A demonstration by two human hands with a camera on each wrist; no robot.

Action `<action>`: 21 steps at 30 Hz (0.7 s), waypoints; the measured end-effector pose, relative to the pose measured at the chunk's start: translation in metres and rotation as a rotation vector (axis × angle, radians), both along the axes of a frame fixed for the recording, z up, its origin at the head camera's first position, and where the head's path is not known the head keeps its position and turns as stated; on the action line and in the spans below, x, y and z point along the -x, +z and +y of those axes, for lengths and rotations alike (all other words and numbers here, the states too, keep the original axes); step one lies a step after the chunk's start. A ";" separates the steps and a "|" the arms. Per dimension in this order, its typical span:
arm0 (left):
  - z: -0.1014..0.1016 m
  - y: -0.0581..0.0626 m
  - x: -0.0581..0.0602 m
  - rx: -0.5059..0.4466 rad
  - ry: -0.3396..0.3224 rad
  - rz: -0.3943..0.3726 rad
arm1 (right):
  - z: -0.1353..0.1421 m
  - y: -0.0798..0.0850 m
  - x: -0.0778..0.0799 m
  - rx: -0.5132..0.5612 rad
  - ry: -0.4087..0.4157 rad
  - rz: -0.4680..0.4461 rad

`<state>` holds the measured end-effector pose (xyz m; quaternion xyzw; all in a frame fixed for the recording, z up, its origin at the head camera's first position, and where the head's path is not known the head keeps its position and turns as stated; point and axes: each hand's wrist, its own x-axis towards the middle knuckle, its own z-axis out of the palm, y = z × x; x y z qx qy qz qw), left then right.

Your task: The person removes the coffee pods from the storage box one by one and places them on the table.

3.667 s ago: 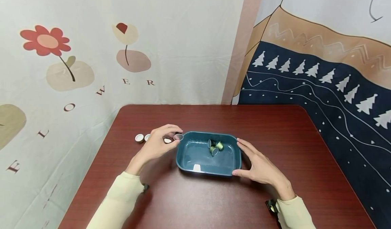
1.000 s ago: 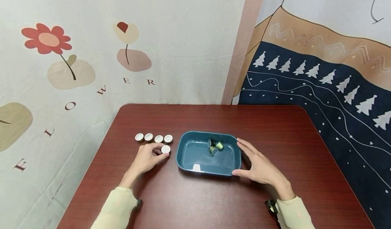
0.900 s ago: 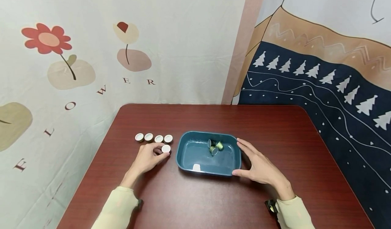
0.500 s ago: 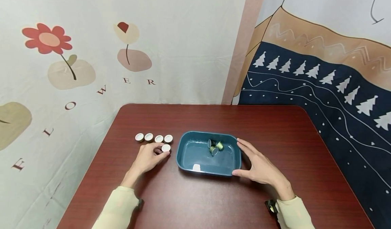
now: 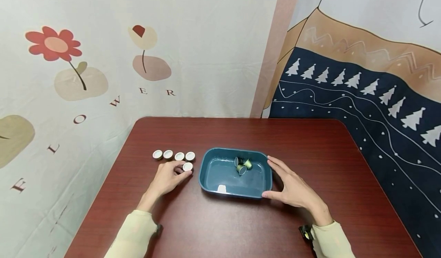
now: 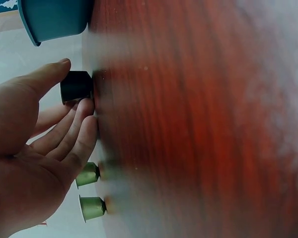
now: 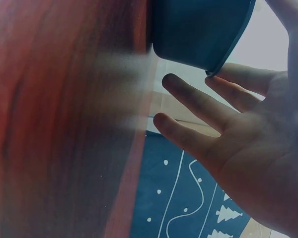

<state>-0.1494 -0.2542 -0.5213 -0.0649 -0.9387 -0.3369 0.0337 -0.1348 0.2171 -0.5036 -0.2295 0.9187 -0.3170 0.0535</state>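
Observation:
My left hand (image 5: 166,177) has its thumb and fingers around a black coffee capsule (image 6: 76,85) with a white lid, upright on the tabletop. This capsule is just in front of a row of several more white-lidded capsules (image 5: 167,154); two green ones (image 6: 92,208) show behind the hand in the left wrist view. My right hand (image 5: 293,185) rests with straight, spread fingers against the right end of a blue-green rectangular dish (image 5: 215,192), thumb by its front corner. Inside the dish, toward its right side, lie three capsules (image 5: 242,170), two green and one dark.
The dish and capsules are on a reddish-brown wooden table (image 5: 234,227) with rounded far corners. A pale curtain with flower prints (image 5: 213,51) hangs behind it. On the right is a dark blue hanging with white trees (image 5: 344,105).
Earlier my left hand held a capsule tilted at the dish's left rim; it has since come down left, the capsule now upright before the row. The right hand has stayed on the dish.

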 end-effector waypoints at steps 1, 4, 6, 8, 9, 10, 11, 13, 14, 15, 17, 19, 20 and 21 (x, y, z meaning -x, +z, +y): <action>0.000 0.000 0.000 0.000 0.000 0.001 | 0.000 0.000 0.000 0.000 0.000 0.001; 0.000 0.000 -0.001 0.003 0.005 -0.002 | 0.000 0.000 0.000 0.000 0.000 0.001; 0.000 0.000 -0.002 0.008 0.010 -0.003 | 0.000 0.000 0.000 0.000 0.001 0.002; 0.000 0.000 -0.001 0.015 0.015 -0.002 | 0.000 0.000 0.000 0.001 0.001 0.000; 0.000 0.000 -0.002 0.020 0.017 -0.001 | 0.000 0.000 0.000 0.001 0.000 0.000; 0.000 0.000 -0.002 0.021 0.019 0.002 | -0.001 0.000 0.000 0.001 0.000 0.000; -0.001 0.001 -0.002 0.024 0.018 0.003 | -0.001 0.000 0.000 0.000 -0.001 -0.001; -0.002 0.003 -0.004 0.029 0.015 0.002 | -0.001 0.000 0.000 0.000 -0.002 -0.003; -0.002 0.004 -0.006 0.031 0.012 -0.001 | -0.001 0.000 0.000 -0.001 -0.002 -0.003; -0.004 0.006 -0.008 0.036 0.010 -0.006 | -0.001 0.000 0.000 -0.002 -0.001 -0.004; -0.006 0.009 -0.011 0.041 0.003 -0.011 | -0.001 0.000 0.001 -0.001 0.001 -0.006; -0.008 0.014 -0.014 0.045 -0.003 -0.015 | 0.000 -0.001 0.001 -0.001 0.002 -0.005; -0.008 0.016 -0.016 0.045 -0.006 -0.013 | 0.000 -0.001 0.001 -0.001 0.003 -0.004; -0.009 0.018 -0.017 0.044 -0.008 -0.008 | 0.000 -0.001 0.001 0.000 0.003 -0.002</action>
